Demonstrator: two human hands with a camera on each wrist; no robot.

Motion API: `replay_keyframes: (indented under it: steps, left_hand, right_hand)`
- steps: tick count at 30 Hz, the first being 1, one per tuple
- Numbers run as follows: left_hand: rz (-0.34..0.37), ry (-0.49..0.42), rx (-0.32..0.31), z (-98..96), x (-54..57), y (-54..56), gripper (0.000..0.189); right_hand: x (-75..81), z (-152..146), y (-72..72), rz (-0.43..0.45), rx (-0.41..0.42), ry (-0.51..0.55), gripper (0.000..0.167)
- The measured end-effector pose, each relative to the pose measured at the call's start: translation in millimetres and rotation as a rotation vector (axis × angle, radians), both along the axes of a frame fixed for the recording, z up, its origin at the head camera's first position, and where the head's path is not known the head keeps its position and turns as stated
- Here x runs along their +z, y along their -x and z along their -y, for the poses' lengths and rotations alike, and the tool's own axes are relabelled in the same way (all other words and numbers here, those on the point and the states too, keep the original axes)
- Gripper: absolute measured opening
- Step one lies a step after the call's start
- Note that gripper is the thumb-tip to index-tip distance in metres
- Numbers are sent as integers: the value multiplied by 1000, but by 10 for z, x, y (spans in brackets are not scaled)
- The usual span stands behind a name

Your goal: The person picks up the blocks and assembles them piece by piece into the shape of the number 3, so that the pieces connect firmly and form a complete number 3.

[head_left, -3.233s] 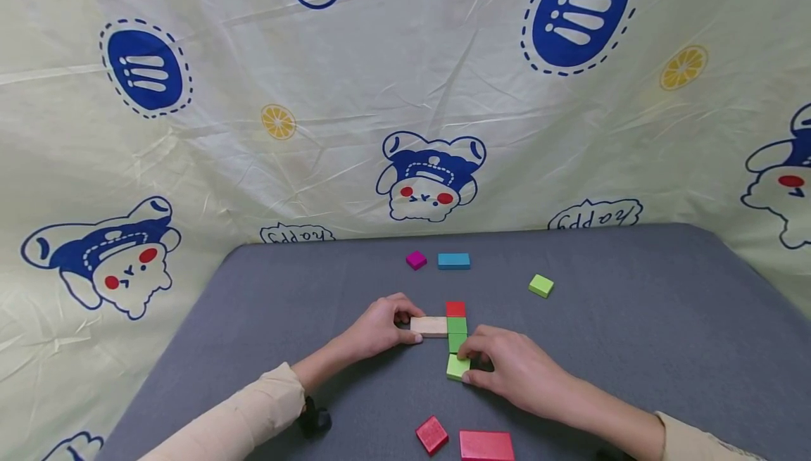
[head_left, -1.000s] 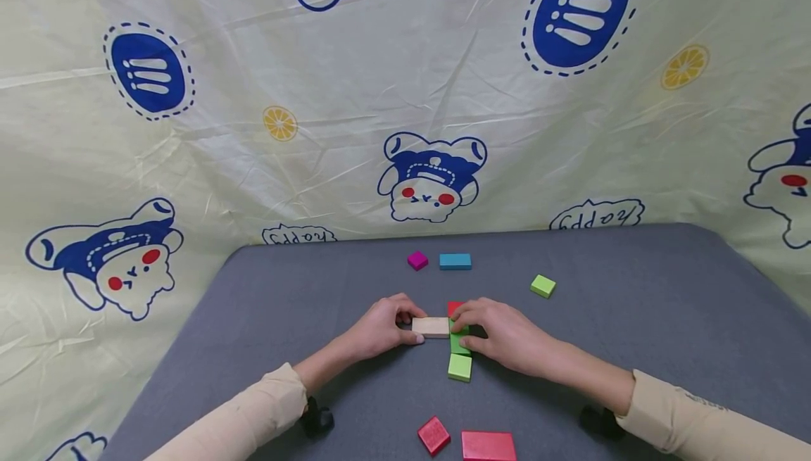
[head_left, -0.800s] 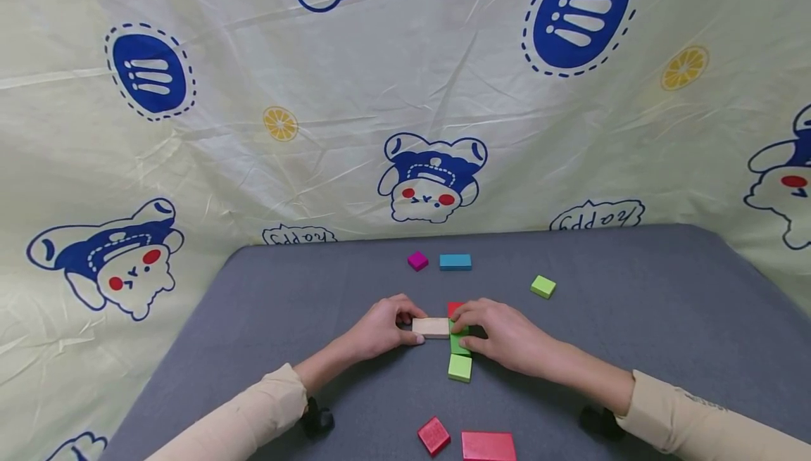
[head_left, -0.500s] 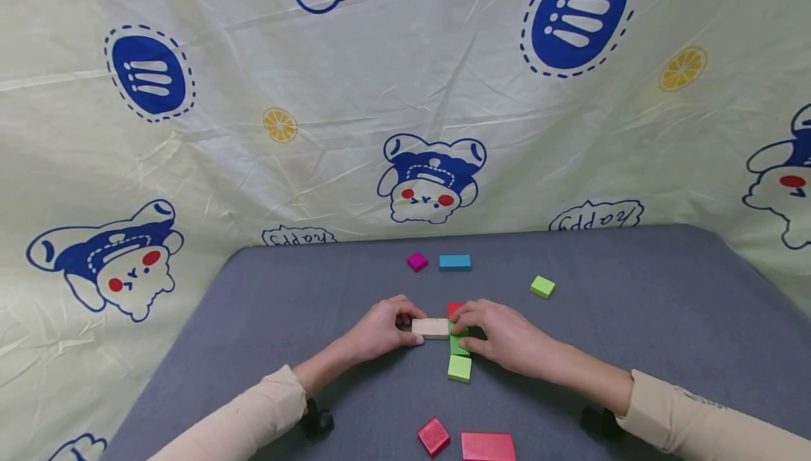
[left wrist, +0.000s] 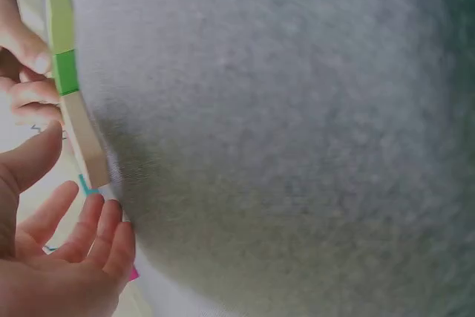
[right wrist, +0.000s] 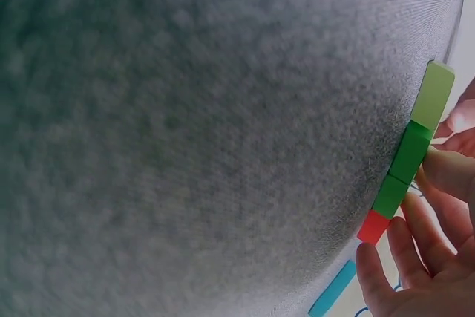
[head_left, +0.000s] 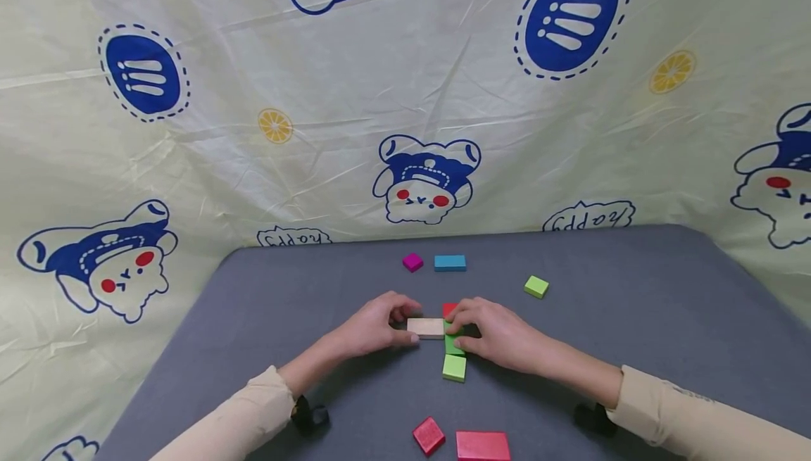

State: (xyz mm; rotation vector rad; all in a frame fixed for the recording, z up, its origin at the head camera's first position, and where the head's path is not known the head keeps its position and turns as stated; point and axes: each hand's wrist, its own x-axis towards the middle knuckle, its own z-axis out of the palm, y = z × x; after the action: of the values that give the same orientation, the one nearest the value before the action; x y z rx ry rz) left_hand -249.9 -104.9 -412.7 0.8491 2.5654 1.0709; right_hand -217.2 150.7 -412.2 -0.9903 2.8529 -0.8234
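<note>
In the head view, a column of blocks lies mid-table: a red block at the far end, two green blocks, then a light green block nearest me. A plain wooden block joins the column from the left. My left hand is around its left end, fingers spread and relaxed; the left wrist view shows them off the wood. My right hand pinches the green blocks, thumb on the near one, fingers partly covering the far one. The right wrist view shows the thumb against green.
Farther back lie a magenta block, a blue block and a loose light green block. Close to me are a red square block and a red rectangular block. A printed curtain hangs behind the grey table.
My right hand has left the light green block and moved farther back onto the green ones. My left fingers have loosened and let go of the wooden block.
</note>
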Motion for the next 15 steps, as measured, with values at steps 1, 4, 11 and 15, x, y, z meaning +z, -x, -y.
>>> replay_keyframes:
  steps: [1, 4, 11, 15]
  left_hand:
    - [-12, 3, 5, 9, 15, -11, 45]
    - [-58, -6, 28, 26, 34, -54, 37]
    - [-63, -112, 47, -19, 50, -322, 13]
    - [-18, -147, 17, -68, 37, -501, 11]
  right_hand:
    - [-2, 0, 2, 7, -3, 3, 15]
    - [-7, -4, 2, 26, -11, 8, 15]
    - [-11, -16, 14, 38, -1, 22, 15]
    - [-14, -14, 24, 42, 5, 22, 16]
